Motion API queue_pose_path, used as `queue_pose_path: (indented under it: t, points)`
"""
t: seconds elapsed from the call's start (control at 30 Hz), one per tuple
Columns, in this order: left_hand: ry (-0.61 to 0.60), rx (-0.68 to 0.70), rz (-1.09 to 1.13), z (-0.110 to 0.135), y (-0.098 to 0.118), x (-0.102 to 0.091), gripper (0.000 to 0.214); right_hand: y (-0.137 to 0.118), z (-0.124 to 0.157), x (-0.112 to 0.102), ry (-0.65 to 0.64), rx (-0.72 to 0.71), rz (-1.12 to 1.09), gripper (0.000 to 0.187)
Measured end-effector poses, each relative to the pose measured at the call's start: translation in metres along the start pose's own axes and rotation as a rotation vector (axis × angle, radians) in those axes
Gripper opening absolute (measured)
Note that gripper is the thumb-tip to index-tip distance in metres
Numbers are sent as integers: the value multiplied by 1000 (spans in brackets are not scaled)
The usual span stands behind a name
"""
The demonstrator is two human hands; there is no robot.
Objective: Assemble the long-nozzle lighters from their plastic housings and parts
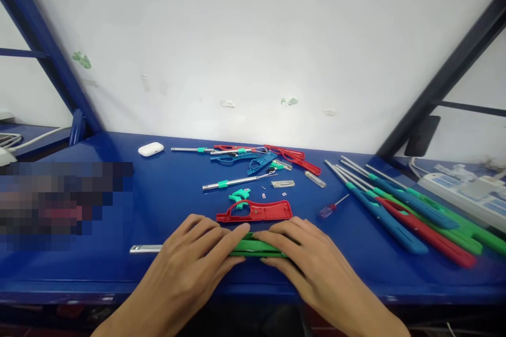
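Near the front edge of the blue table, both hands grip a green long-necked lighter (255,246) lying crosswise. My left hand (197,253) is wrapped over its left part, and the silver tube (146,249) sticks out to the left beyond it. My right hand (302,250) closes on the handle's right end, fingers pressing on the shell; a dark gap runs along the green casing. Just beyond lies a red handle half (272,211), its inside facing up. Small green pieces (240,196), probably a trigger part, sit behind it.
A screwdriver (328,211) rests right of centre. Several whole lighters (399,226) lie at the right. Loose tubes (221,185), blue shells (261,162), red shells (294,158) and clear fuel tanks (315,179) are spread behind. A white earbud case (151,149) sits back left.
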State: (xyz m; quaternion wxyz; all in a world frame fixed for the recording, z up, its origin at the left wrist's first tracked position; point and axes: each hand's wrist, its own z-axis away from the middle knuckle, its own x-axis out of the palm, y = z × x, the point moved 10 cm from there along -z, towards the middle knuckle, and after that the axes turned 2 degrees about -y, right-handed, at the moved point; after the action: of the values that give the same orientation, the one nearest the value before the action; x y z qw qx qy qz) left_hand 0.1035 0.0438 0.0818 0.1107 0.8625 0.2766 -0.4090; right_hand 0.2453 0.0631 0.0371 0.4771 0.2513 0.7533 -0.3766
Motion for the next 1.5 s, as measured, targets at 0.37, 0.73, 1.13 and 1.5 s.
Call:
queue_pose_path:
  t: [0.37,0.73,1.13,1.5]
  points:
    - [-81,-96,82,14,-22,-3,26,15,4,-7,24,30,-76,30]
    - [-202,-179,132,19,-27,7,27,13,1,-11,17,51,-166,22]
    - [-257,-202,170,25,-29,13,25,12,2,-11,26,38,-155,21]
    - [-277,-172,209,24,-29,14,25,12,2,-9,19,39,-134,24]
